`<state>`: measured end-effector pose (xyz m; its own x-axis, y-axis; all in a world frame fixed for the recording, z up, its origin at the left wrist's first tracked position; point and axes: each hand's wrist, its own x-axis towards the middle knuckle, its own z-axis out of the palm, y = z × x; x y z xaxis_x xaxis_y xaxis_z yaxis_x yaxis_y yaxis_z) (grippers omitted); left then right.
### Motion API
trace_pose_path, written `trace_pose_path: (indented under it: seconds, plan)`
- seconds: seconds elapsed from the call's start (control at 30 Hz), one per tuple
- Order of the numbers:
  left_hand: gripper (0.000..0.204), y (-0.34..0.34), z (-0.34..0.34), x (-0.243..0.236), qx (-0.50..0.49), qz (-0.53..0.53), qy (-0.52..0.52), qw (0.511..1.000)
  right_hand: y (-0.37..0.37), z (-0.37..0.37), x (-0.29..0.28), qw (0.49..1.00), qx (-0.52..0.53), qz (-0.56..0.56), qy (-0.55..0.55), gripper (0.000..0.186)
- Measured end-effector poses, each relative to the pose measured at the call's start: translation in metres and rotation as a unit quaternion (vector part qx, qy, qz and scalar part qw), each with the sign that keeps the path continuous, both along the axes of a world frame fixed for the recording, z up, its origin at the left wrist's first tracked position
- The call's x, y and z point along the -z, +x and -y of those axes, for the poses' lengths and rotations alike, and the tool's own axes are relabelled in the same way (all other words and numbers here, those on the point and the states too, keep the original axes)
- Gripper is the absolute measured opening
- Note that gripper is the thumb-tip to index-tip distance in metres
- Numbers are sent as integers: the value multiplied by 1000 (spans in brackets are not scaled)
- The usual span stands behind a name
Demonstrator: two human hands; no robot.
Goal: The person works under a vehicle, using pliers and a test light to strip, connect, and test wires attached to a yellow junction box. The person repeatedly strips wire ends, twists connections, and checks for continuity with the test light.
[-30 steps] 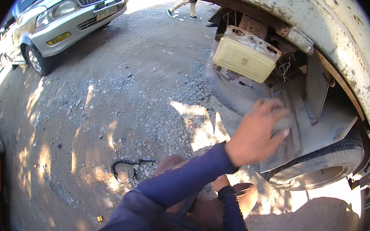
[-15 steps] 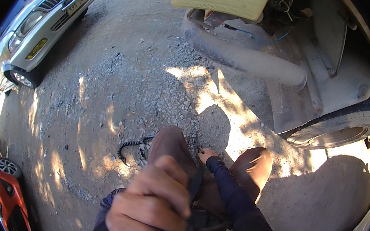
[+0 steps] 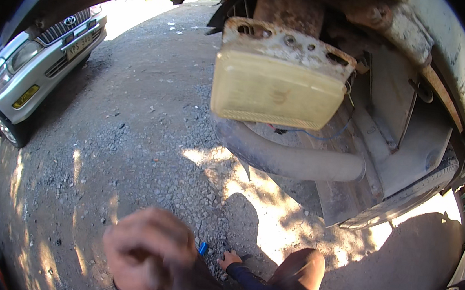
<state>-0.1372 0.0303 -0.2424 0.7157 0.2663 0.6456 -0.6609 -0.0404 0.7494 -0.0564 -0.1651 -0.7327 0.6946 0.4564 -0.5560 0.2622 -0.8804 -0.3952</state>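
Large and blurred at the lower left, my left hand (image 3: 148, 249) is raised close to me with its fingers curled in. Whatever it may hold is hidden. My right hand (image 3: 229, 259) reaches down to the gravel by my right knee (image 3: 304, 268), fingers spread, with nothing visible in them. A small blue piece (image 3: 203, 248) lies on the stones just left of that hand; its kind is unclear. Ahead, a pale yellow rectangular lamp (image 3: 277, 93) hangs from a rusty bracket (image 3: 289, 40). Neither hand touches it.
Beneath the lamp runs a thick grey curved pipe (image 3: 293, 160), with a thin blue wire (image 3: 324, 136) behind it. A tyre (image 3: 408, 200) is at right. Light vehicle bodywork (image 3: 461, 67) arches overhead. A silver car (image 3: 43, 63) stands at left on gravel ground (image 3: 135, 95).
My view has shifted up and forward, bringing the whole lamp and its bracket into sight. My right hand's fingers, earlier drawn together, are spread. The coiled black cable no longer shows.
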Motion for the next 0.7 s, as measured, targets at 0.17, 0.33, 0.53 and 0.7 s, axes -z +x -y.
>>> trace_pose_path:
  seconds: [0.17,0.33,0.53,0.7]
  plan:
    - [32,117,-44,-21,-78,-28,-81,993,-14,-23,-17,998,36,-47,6,71]
    - [38,164,-56,-50,88,-16,24,996,21,-10,-121,975,140,4,174,58]
    - [39,163,-74,-71,193,-46,70,978,52,51,-263,879,238,168,376,30]
    - [38,148,-92,-65,242,-62,60,966,40,66,-284,864,329,118,362,24]
